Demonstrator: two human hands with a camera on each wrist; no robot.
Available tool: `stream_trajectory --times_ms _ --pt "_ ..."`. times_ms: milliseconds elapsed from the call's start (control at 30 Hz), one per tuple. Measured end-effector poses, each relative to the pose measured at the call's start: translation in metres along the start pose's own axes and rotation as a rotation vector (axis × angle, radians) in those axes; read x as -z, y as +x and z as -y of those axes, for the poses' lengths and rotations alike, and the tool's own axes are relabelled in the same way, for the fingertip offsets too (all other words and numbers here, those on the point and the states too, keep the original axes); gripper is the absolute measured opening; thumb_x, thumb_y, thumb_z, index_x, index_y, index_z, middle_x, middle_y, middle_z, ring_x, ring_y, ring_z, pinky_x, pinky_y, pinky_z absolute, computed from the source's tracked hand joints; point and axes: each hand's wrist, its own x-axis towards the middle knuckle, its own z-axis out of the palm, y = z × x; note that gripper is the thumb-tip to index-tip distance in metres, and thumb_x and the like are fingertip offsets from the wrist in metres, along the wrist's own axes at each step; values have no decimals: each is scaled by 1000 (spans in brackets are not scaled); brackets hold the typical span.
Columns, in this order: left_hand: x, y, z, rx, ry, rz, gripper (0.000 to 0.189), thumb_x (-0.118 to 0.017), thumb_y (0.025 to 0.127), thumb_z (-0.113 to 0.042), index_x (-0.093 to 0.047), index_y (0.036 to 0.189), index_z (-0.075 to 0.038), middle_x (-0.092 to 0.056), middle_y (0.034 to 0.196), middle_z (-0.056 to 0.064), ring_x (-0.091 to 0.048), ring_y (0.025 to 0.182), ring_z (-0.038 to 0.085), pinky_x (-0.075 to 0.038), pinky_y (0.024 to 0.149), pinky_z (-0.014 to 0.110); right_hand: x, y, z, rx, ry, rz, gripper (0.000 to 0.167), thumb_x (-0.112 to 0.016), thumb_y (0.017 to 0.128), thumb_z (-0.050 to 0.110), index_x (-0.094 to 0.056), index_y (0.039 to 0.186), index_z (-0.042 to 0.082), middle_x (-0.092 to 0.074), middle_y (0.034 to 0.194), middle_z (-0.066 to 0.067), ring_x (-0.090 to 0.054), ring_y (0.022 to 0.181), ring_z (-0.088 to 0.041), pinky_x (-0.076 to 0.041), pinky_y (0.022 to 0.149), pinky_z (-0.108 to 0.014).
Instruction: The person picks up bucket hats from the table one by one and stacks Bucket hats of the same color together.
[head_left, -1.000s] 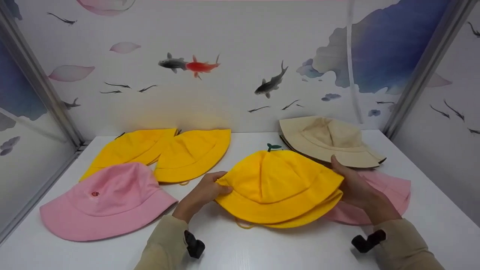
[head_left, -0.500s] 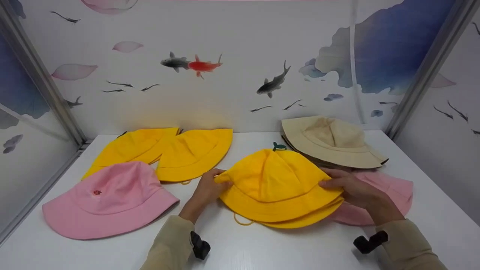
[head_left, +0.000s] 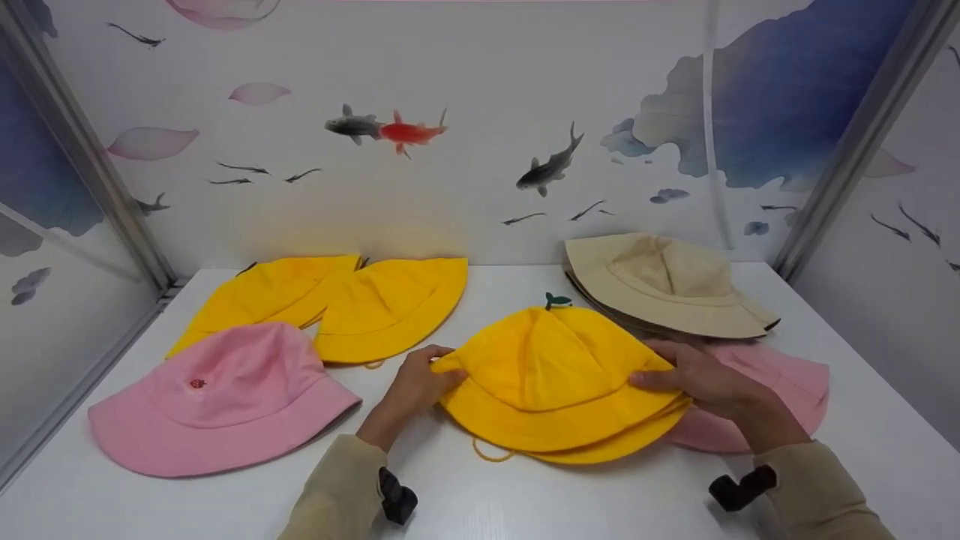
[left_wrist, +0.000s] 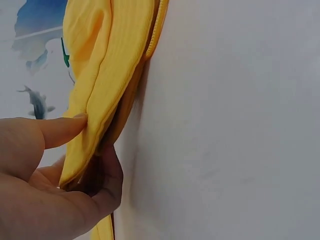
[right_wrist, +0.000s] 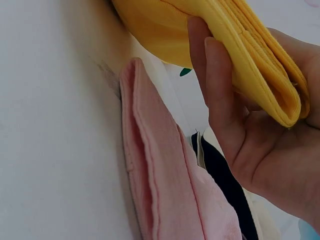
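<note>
Between both hands is a yellow bucket hat point(head_left: 562, 375), folded flat, with a green sprout on its crown and a thin yellow cord loop below the brim. The left hand point(head_left: 416, 386) pinches its left corner, thumb on the front; in the left wrist view the fingers point(left_wrist: 112, 175) curl behind the brim. At the opposite corner the right hand point(head_left: 709, 382) grips the brim, thumb in front. In the right wrist view the folded brim layers point(right_wrist: 270, 75) lie in the palm, fingers underneath. A pink hat point(head_left: 780, 375) lies partly hidden behind the right hand.
A pink hat point(head_left: 225, 405) with a small red emblem lies at the left. Behind it two yellow hats point(head_left: 394, 307) overlap near the back wall. Beige hats with dark edges point(head_left: 667, 281) lie stacked at the back right of the white table point(head_left: 480, 502).
The right thumb has come down from above the hat's corner onto its front, and the right hand now grips the brim. The hat has lowered slightly; the left hand keeps its pinch.
</note>
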Motion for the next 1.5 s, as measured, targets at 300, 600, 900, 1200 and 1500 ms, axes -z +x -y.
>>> stream_trajectory --times_ms 300,600,900,1200,1500 --pt "23 0 -1 -23 91 -47 34 -63 96 -13 -63 130 -7 -66 123 14 -62 103 25 -56 94 37 1 -1 -4 27 -145 -48 77 -73 88 48 -43 150 13 -51 137 -10 -53 113 -25 -48 103 -33" --pt "60 13 3 56 231 -141 38 -63 98 -16 -57 133 -3 -62 127 18 -60 106 29 -54 101 42 1 1 -6 17 -221 -90 83 -72 81 61 -48 146 15 -47 139 -10 -46 121 -27 -39 111 -48" --pt "98 24 14 111 291 -199 50 -55 100 -14 -43 146 0 -53 142 25 -58 115 34 -48 110 48 -2 1 -7 -23 -179 -96 88 -75 77 63 -47 149 21 -45 142 -6 -47 121 -25 -40 114 -45" --pt "102 27 19 73 409 -251 50 -53 98 -10 -40 142 9 -59 126 29 -58 104 37 -49 107 51 -2 2 -9 -19 -164 -74 85 -73 81 60 -45 150 19 -40 146 -8 -40 127 -29 -30 118 -56" --pt "89 35 21 125 577 -180 63 -51 100 -9 -21 147 20 -34 142 50 -34 130 67 -27 116 70 -2 2 -8 -37 -154 -55 88 -72 82 59 -41 153 17 -41 149 -8 -40 129 -29 -26 121 -58"
